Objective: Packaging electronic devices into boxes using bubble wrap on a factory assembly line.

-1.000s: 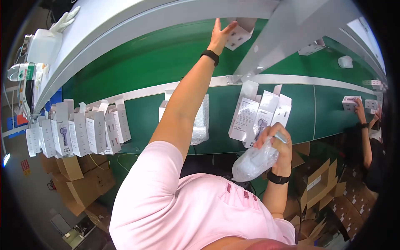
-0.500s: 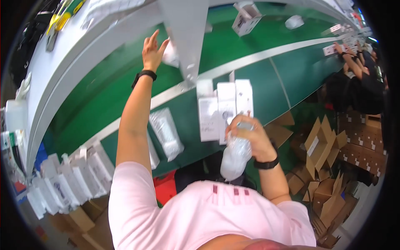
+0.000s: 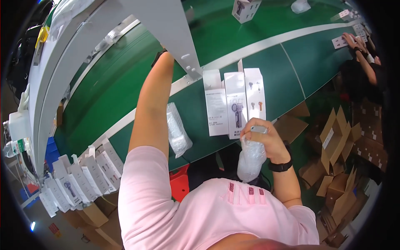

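My right hand (image 3: 266,139) is closed around the upper end of a bubble-wrapped item (image 3: 251,160). A rounded grey end pokes out at my fingers. The item hangs in front of the bench's near edge. My left forearm (image 3: 152,96) reaches forward across the green belt. The left hand is hidden behind the grey post (image 3: 168,29), so its fingers do not show. Beside that forearm another bubble-wrapped item (image 3: 178,131) lies on the bench. Three white printed boxes (image 3: 234,106) stand side by side near my right hand, their top flaps up.
More white boxes (image 3: 83,181) line up at the left. A white box (image 3: 246,10) and a clear plastic bundle (image 3: 301,6) sit on the belt (image 3: 216,37). Open cartons (image 3: 339,137) stand at the lower right. A co-worker's hands (image 3: 354,41) handle a white box farther right.
My left hand has reached farther forward and gone behind the post. The view has shifted. My right hand still holds the wrapped item.
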### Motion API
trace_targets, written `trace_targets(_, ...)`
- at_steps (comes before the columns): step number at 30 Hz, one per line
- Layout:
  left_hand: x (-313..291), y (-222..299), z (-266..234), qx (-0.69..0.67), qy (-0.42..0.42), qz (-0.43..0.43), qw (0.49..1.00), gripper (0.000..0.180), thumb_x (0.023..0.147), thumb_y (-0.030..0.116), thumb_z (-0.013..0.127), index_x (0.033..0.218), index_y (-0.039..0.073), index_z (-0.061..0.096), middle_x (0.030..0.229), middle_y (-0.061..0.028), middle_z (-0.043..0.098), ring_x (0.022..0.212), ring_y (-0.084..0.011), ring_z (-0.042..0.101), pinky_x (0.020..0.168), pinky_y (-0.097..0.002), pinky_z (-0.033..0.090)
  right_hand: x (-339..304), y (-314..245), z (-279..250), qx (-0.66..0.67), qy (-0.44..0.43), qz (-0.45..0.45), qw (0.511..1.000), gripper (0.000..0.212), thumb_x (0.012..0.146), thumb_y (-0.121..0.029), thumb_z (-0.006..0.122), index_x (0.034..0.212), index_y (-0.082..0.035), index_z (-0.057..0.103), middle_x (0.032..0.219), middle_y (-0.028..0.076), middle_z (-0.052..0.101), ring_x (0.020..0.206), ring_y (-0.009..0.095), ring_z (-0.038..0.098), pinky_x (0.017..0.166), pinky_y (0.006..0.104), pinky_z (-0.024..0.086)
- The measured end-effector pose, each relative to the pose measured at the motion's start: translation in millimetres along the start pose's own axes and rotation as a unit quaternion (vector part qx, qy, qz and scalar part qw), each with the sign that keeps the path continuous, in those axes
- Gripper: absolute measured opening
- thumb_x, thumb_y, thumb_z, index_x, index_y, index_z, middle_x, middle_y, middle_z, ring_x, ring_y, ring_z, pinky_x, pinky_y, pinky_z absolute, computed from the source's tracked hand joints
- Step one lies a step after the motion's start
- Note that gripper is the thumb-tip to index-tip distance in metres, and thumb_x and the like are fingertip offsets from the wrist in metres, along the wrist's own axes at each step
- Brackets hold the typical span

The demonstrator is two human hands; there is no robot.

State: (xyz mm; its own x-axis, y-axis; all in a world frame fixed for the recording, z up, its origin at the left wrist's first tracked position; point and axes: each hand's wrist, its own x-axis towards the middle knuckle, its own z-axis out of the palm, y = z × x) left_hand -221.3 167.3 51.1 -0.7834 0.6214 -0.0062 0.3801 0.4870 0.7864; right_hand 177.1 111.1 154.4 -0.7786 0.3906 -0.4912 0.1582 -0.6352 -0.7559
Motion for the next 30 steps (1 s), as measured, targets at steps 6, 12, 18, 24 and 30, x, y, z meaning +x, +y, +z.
trace_targets(6,-114.3,-43.1,-128.4,0.169,0.127,0.177,0.961,0.089,0.068,0.019,0.077,0.141,-0.003,0.030,0.133,-0.0239,0.046,0.121,-0.0390,0.049,0.099,-0.0416,0.043,-21.7,-18.9,-19.8,-0.011,-0.013,0.017,1.000,0.016,0.077,-0.011,0.069,0.085,-0.002,0.058,0.079,0.010,0.063,0.065,0.018,0.063,0.058,0.0284,0.052)
trace_targets(12,-263.1,38.6,-209.0,0.193,-0.150,0.010,0.970,0.085,0.068,0.035,0.080,0.133,-0.009,0.045,0.119,-0.0275,0.059,0.110,-0.0360,0.060,0.097,-0.0374,0.045,-12.5,-28.7,-20.6,-0.005,-0.083,0.012,0.996,0.019,0.080,-0.018,0.067,0.084,-0.003,0.056,0.076,0.008,0.059,0.060,0.016,0.061,0.057,0.0281,0.051)
trace_targets(18,-230.5,46.5,-179.6,-0.217,-0.412,-0.424,0.777,0.043,0.090,0.037,0.064,0.116,0.003,0.064,0.101,-0.0094,0.068,0.080,-0.0138,0.067,0.070,-0.0265,0.054,9.6,-29.2,14.2,-0.058,-0.099,0.016,0.993,0.015,0.081,-0.012,0.065,0.092,-0.002,0.062,0.080,0.005,0.060,0.067,0.013,0.060,0.063,0.0263,0.051)
trace_targets(24,-247.5,20.4,-206.0,-0.384,-0.334,-0.515,0.690,0.040,0.096,0.035,0.055,0.118,0.001,0.060,0.105,-0.0133,0.067,0.086,-0.0209,0.066,0.076,-0.0377,0.056,21.1,-28.6,-13.4,0.009,-0.060,0.044,0.997,0.019,0.085,-0.015,0.061,0.099,-0.002,0.062,0.084,0.008,0.061,0.070,0.017,0.061,0.066,0.0294,0.052)
trace_targets(30,-338.1,-33.3,-216.4,-0.586,-0.331,-0.400,0.622,0.051,0.095,0.020,0.040,0.137,-0.010,0.040,0.130,-0.0281,0.053,0.118,-0.0374,0.056,0.103,-0.0471,0.042,38.8,-91.9,-6.7,0.271,-0.092,-0.165,0.944,0.026,0.094,-0.030,0.058,0.102,-0.006,0.056,0.091,0.008,0.055,0.090,0.023,0.055,0.095,0.0410,0.044)
